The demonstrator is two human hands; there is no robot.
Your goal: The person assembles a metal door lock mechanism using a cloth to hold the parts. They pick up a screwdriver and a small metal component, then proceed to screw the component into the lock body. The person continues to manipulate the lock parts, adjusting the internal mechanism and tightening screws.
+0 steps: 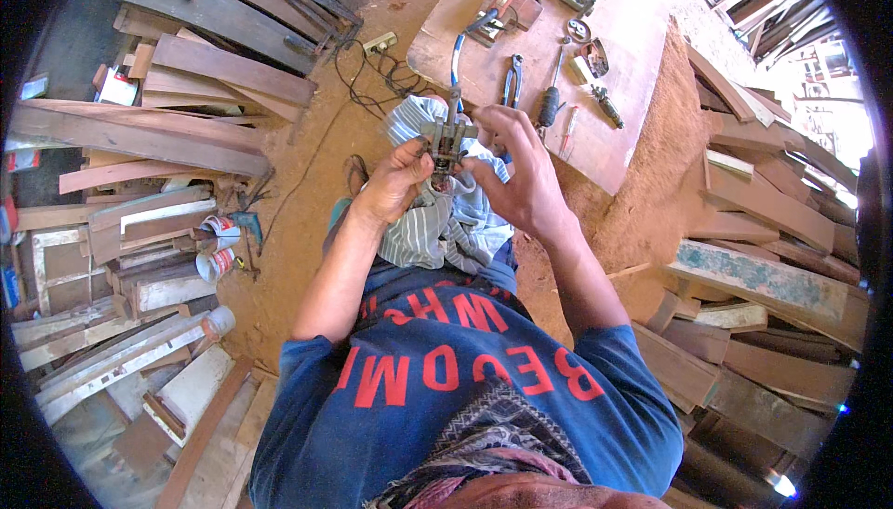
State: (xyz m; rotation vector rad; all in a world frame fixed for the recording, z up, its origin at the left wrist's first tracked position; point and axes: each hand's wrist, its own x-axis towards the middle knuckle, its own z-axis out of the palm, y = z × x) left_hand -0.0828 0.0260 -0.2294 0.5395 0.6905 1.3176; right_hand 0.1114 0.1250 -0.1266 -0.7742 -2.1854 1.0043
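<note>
Over my lap, between my two hands, is a small dark metal tool part (446,140) with a crosspiece. A blue-and-white length (457,58) leads up from it toward a reddish tool body (516,2) on the board. The thumb and fingers of my left hand (395,183) pinch the part's left side. My right hand (521,169) is at its right side, fingers bent and thumb close against its lower end; whether it grips anything is hidden. Beneath lies a striped cloth (423,234) across my legs.
Blue-handled pliers (512,81), a black-handled tool (549,107), a thin screwdriver (569,127) and several tool parts (606,107) lie on the wooden board (614,155). A black cord (358,90) tangles at left. Stacked planks (214,67) and offcuts (772,207) flank both sides.
</note>
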